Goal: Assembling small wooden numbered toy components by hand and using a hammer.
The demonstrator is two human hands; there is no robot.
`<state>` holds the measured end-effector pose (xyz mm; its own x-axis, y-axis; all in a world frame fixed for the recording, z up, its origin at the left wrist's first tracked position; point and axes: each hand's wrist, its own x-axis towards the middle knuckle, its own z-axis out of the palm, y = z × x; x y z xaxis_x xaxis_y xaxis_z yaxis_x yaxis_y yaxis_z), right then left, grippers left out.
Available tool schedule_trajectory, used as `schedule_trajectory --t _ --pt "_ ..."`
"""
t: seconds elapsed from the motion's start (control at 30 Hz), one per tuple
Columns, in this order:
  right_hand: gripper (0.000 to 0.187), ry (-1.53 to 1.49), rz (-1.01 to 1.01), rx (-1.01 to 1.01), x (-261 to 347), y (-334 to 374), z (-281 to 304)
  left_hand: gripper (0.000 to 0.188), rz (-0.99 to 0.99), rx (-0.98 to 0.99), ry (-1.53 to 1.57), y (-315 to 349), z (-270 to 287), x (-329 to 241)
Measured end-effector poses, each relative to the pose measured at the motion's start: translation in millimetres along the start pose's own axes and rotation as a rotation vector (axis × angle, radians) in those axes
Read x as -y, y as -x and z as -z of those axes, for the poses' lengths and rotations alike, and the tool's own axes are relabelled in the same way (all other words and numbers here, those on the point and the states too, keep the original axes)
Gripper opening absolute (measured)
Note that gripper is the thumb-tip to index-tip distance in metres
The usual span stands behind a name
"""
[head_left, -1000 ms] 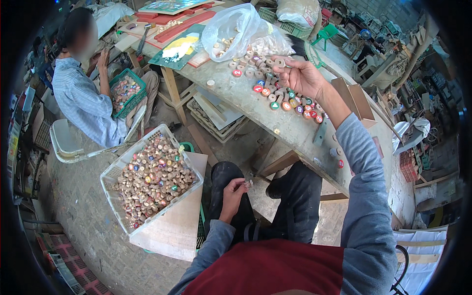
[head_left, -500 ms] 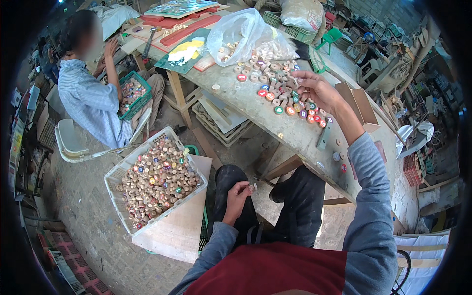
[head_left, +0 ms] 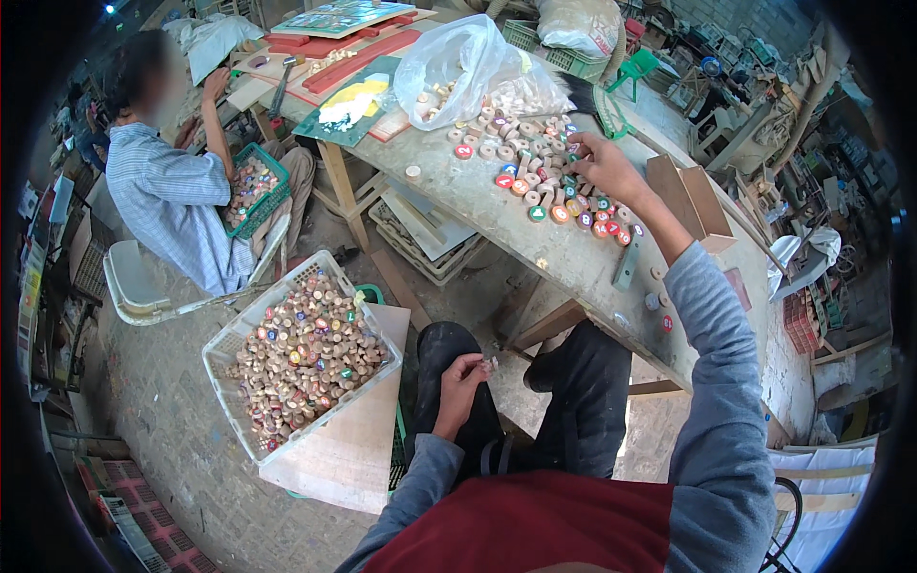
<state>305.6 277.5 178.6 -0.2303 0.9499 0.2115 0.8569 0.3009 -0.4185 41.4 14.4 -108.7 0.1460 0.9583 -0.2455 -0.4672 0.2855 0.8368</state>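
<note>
White numerals mark the round faces of the small wooden discs on the table [head_left: 468, 196], among them a red disc [head_left: 463, 151], a green disc [head_left: 537, 213] and an orange disc [head_left: 560, 215]. Similar pale marks show on scattered coloured discs [head_left: 271, 335] in the white crate [head_left: 229, 406], mostly too small to read, as is the printing on the pale sack [head_left: 580, 24].

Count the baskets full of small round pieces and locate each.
2: a white basket left of the wearer's left leg, and a green basket at the seated co-worker's lap. Others may be hidden.
</note>
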Motion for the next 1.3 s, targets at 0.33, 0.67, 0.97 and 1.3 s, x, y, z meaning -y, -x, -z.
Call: schedule_trajectory --t 0.33,0.67,0.97,1.3 --pt "0.050 -0.089 -0.041 -0.002 -6 -4 7 0.024 0.014 -0.012 0.001 2 -2 -6" --pt "0.032 0.117 0.010 -0.049 -11 -3 8 0.023 0.006 -0.009 -0.024 2 -5 -7" --pt "0.013 0.024 -0.006 -0.278 -31 -24 31 0.024 0.023 -0.014 -0.027 -2 -2 1" --pt "0.023 0.090 0.058 -0.316 -52 -61 48 0.022 0.049 -0.011 -0.059 -4 -4 -2"
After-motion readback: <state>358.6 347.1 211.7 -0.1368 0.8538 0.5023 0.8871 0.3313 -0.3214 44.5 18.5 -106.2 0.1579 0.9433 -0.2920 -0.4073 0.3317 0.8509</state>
